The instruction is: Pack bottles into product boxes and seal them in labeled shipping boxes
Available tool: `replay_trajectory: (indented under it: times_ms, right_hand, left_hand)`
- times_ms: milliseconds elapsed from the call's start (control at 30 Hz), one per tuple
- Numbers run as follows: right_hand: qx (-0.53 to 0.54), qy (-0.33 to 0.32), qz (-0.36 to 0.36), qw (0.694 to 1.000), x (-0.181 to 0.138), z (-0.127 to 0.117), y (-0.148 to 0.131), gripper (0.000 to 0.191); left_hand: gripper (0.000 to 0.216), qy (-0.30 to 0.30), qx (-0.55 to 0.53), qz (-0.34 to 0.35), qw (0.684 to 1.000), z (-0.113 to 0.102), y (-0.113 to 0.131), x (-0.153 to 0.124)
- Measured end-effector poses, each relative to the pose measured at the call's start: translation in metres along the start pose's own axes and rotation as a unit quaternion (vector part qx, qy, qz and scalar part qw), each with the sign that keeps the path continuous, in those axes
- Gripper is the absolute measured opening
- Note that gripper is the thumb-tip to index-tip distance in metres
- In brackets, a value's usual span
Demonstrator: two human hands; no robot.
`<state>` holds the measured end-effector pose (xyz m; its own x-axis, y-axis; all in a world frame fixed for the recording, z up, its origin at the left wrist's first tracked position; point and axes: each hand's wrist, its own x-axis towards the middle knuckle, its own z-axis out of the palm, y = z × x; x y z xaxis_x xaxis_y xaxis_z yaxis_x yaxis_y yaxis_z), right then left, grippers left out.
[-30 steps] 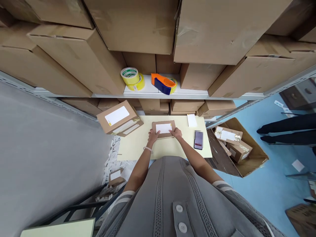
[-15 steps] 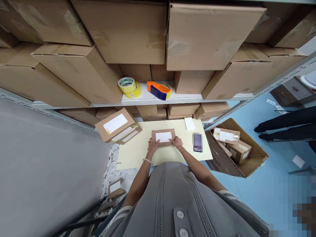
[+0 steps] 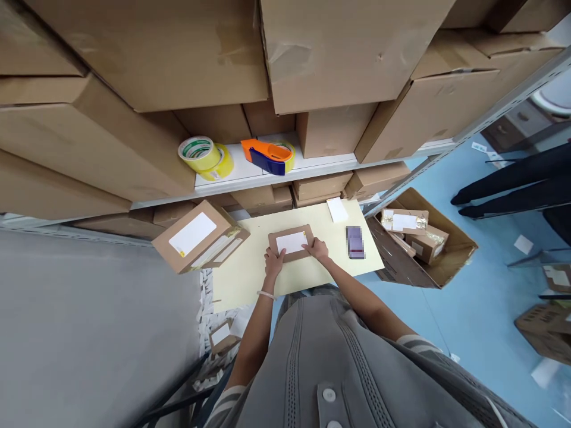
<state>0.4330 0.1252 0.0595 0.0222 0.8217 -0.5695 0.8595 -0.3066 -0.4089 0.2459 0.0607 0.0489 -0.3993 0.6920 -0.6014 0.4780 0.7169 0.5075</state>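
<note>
A small flat cardboard box [image 3: 275, 238] with a white label [image 3: 292, 242] on top lies on the pale yellow tabletop [image 3: 241, 279]. My left hand [image 3: 273, 261] grips its near left corner, thumb on top by the label's edge. At the right end my right hand [image 3: 317, 249] holds the box too, its thumb over the label's right side. The fingers beneath the edges are partly hidden. To the left stands a larger labelled carton [image 3: 178, 238]. A phone [image 3: 355, 244] and a small white pad [image 3: 338, 210] lie to the right.
Yellow tape rolls [image 3: 200, 156] and an orange and blue tape dispenser [image 3: 267, 157] sit on the shelf ahead, below large cartons [image 3: 339, 53]. On the floor at right, an open carton [image 3: 457, 246] holds several parcels. A person's dark-clothed legs [image 3: 508, 184] show beyond.
The camera view has shifted and tilted, so the shelf and table appear turned. Both hands still hold the box; the right thumb lies slightly further over the label.
</note>
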Motion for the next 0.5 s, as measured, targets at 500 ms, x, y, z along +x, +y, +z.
replay_trajectory:
  times_ms: [500]
  right_hand:
    - [0.177,0.036,-0.087,0.98,-0.001,0.019,0.04,0.049]
  left_hand:
    - [0.075,0.173,0.188,0.138,0.957,0.011,0.041,-0.028]
